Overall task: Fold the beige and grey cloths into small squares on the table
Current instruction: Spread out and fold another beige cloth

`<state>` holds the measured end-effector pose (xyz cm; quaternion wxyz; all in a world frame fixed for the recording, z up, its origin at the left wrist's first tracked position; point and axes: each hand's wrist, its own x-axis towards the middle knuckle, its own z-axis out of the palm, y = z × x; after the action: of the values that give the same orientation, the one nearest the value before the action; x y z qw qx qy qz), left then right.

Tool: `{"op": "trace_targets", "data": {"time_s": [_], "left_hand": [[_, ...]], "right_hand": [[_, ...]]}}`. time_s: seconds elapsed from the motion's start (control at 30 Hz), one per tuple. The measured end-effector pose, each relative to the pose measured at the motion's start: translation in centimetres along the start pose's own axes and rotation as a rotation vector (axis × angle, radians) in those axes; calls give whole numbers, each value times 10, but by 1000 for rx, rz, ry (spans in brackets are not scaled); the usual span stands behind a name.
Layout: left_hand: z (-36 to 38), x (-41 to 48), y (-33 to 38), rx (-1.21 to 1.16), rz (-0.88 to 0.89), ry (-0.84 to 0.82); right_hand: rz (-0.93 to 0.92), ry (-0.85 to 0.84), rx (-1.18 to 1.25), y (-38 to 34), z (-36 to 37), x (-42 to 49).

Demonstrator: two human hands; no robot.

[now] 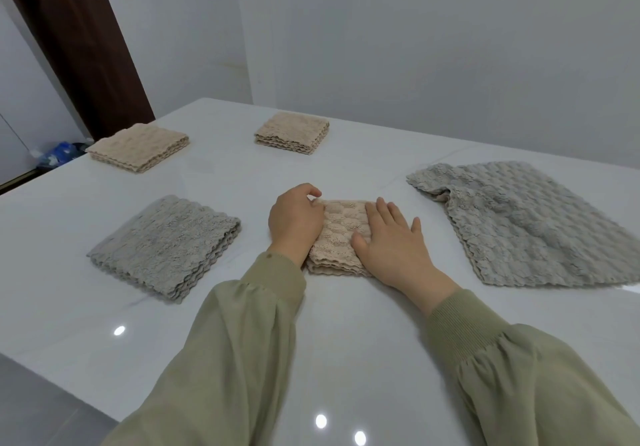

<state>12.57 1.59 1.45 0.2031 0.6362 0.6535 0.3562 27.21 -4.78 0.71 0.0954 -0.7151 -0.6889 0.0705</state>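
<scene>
Hands: both lie on one folded beige cloth (pixel 337 234), side by side, with olive-green sleeves (pixel 242 341) reaching in from the near edge of the bench (pixel 86 314).
Left hand (pixel 294 219): palm down over the cloth's left edge, fingers curled in at its far left corner. I cannot tell whether they pinch that corner or only press on it.
Right hand (pixel 391 238): released and flat, fingers straight and slightly spread, pressing on the right half of the cloth, the thumb lying across its near part.
Beige cloth: under and between the two hands, folded to a small thick square. Its bubbly weave shows in the strip between them, and layered wavy edges show on the side nearest the wrists.
Folded grey cloth (pixel 166 246): left of the left hand and apart from it, a layered square lying flat.
Open grey cloth (pixel 526 224): right of the right hand, near but not touching, spread wide with its far left corner rumpled over.
Far beige squares: one (pixel 292 133) lies beyond the left hand's fingertips, well apart; the other (pixel 138 148) lies farther left, by the bench's far left edge.
Bench: white and glossy, with bright light spots reflected near the sleeves.
Beyond the bench: a pale wall (pixel 415 47), a dark brown door frame (pixel 76 40) at far left, and a blue bag (pixel 60 153) on the floor beside it.
</scene>
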Motion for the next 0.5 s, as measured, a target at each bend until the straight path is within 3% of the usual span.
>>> {"op": "trace_targets", "data": {"time_s": [0.07,0.17,0.27,0.4,0.5], "left_hand": [[-1,-3,-2,-14,82,33],[-11,-10,-4,-106,347,66],[-15,-24,1,82,550,-82],[-6,-35,-4,477,419,-468],[-5,-32,-8,547,371,-530]], "right_hand": [[1,37,88,1,-2,-1],[4,271,300,4,-11,-5],[-84,462,230,1,-14,-6],[-35,67,46,5,0,-1],[14,-31,28,12,0,1]]}}
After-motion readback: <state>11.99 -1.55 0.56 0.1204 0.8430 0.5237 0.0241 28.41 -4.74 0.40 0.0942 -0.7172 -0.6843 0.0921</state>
